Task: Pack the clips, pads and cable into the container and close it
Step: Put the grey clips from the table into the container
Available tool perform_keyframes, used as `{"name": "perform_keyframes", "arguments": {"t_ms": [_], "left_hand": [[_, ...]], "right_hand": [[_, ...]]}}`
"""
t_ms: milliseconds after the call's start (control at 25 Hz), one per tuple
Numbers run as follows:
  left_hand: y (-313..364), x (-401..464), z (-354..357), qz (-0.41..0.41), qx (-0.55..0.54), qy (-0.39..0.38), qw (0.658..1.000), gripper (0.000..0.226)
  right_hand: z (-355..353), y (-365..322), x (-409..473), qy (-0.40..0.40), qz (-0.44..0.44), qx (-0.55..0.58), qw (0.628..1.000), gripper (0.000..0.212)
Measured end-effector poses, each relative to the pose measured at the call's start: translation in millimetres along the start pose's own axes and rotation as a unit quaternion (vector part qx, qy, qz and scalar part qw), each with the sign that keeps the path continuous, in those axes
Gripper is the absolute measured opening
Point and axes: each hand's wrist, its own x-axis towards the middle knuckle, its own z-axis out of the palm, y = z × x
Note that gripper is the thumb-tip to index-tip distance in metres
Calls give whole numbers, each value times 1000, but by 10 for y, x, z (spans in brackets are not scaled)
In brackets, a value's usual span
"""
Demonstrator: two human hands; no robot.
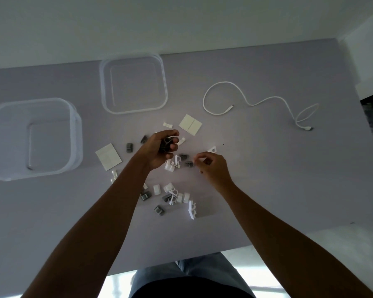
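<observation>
Gripping dark clips (166,144) in my left hand (159,150), I pinch at table (267,168) clutter with right hand (211,166); whether it holds anything, unclear.

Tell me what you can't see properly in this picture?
- Head view: how many dark clips the left hand holds; its fingers cover them.
- What the right hand pinches, if anything: too small.
- Clips under the left forearm: hidden.
- Container: its left edge is cut off.
</observation>
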Motion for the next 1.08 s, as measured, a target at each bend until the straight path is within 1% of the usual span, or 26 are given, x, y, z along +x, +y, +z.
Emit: {"name": "perform_keyframes", "arguments": {"t_ms": [40,120,160,200,240,280,320,360,400,440,480,520,560,600,640,680,720,760,800,840,880,920,960,1000,1080], "left_hand": [[-3,6,-5,9,-5,5,1000,10],[-12,32,-7,32,11,22,999,12],[-28,69,-12,48,55,36,997,14],[-52,121,-25,72,147,58,985,19],[-85,179,-42,106,287,83,948,25],[-140,246,-65,138,438,101,883,29],[-192,296,-69,151,559,110,808,32],[-246,327,-64,142,636,111,750,35],[-293,343,-45,126,680,109,714,39],[-331,358,-23,117,712,108,684,43],[-360,374,4,117,739,108,654,46],[-374,394,28,120,760,112,629,46],[-381,420,48,120,775,114,610,43],[-383,429,69,123,782,116,600,38],[-378,433,83,126,778,113,605,33],[-366,427,92,131,758,105,630,29],[-346,412,98,139,719,95,675,25],[-321,375,110,147,652,84,739,22],[-290,304,119,137,556,70,817,20],[-253,200,120,103,436,52,893,22],[-217,90,98,59,308,26,949,26],[-181,-20,50,25,197,-6,980,27],[-149,-111,-18,9,109,-33,993,24],[-126,-188,-86,6,39,-56,998,20],[-68,-340,-231,12,-54,-85,995,14]], "right_hand": [[50,11,-10,-14,-45,-95,994,17],[128,55,-27,-44,-74,-226,970,29],[156,77,-40,-46,-79,-272,958,32],[178,92,-56,-39,-82,-308,947,33],[193,113,-68,-27,-86,-326,941,32],[198,123,-92,-12,-84,-322,943,31],[197,134,-115,3,-76,-295,952,30],[193,129,-145,18,-60,-245,968,28],[184,127,-173,34,-31,-173,984,24],[168,115,-202,51,9,-81,995,18],[145,103,-229,63,65,35,995,15],[104,79,-256,70,125,151,978,19],[53,55,-280,66,175,253,949,20],[1,31,-298,55,204,326,921,18],[-43,2,-306,37,218,380,898,13],[-74,-25,-309,16,219,418,882,10],[-95,-55,-310,-8,214,447,868,10],[-111,-95,-310,-31,205,468,859,10],[-118,-145,-316,-59,195,484,851,12],[-122,-193,-318,-86,184,495,845,15],[-127,-237,-314,-113,174,501,840,19],[-129,-282,-304,-137,160,504,837,21],[-120,-327,-293,-157,148,506,835,23],[-110,-365,-278,-172,138,508,832,25],[-37,-467,-256,-181,134,508,831,33]]}}
